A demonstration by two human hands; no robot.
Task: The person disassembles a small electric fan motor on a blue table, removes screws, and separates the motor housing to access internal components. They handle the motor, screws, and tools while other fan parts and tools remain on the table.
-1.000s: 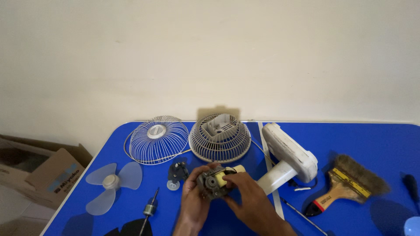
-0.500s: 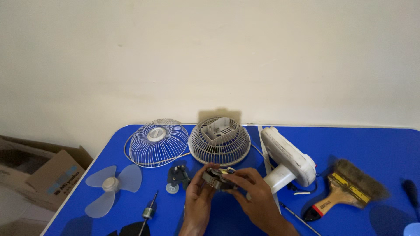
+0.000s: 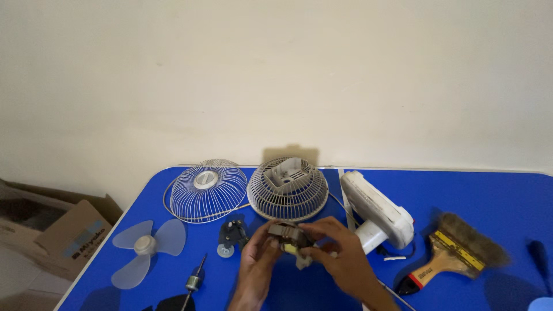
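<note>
Both my hands hold a small fan motor [image 3: 290, 240], dark metal with a yellowish part, just above the blue table [image 3: 495, 198]. My left hand [image 3: 257, 265] grips it from the left and below. My right hand [image 3: 336, 253] pinches it from the right, fingers on its top. Just beyond the motor lies the rear fan grille with its motor housing [image 3: 287, 188]. The front wire grille [image 3: 208, 190] lies to its left.
A white fan base [image 3: 377, 211] lies right of my hands, with a worn paintbrush [image 3: 452, 253] further right. A translucent fan blade [image 3: 144, 249], a small black bracket [image 3: 231, 233] and a rotor shaft [image 3: 193, 282] lie at the left. A cardboard box [image 3: 49, 233] sits off the table's left edge.
The motor has been turned in my hands and lifted slightly; the view has tilted a little, so the table sits lower in the frame.
</note>
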